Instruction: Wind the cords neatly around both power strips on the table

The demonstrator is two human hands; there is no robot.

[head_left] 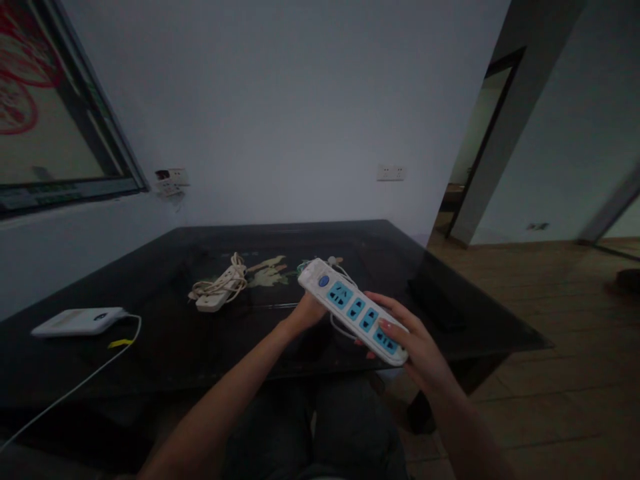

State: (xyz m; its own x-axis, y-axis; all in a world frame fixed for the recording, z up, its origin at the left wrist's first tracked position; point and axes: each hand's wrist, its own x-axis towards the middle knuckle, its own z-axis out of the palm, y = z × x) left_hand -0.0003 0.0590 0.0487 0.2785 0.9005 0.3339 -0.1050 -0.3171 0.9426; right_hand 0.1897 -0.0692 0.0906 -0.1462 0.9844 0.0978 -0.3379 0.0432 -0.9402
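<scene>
A white power strip (355,310) with blue socket faces and a blue oval switch is held tilted above the dark table. Wrapped around its right end is my right hand (407,330), thumb on the sockets and fingers underneath. My left hand (309,310) reaches behind the strip's left half, which hides its fingers; whether they grip the strip or its cord does not show. A white cord (343,327) loops out behind the strip, and a round white piece (332,261), perhaps its plug, shows just past the strip's upper edge.
On the dark glossy table (165,353) lies another power strip (215,300) wrapped in its own cord. At the left is a white flat device (80,321) with a trailing cable (75,399). A dark flat object (435,303) lies at the right. Wall sockets (391,173) are behind.
</scene>
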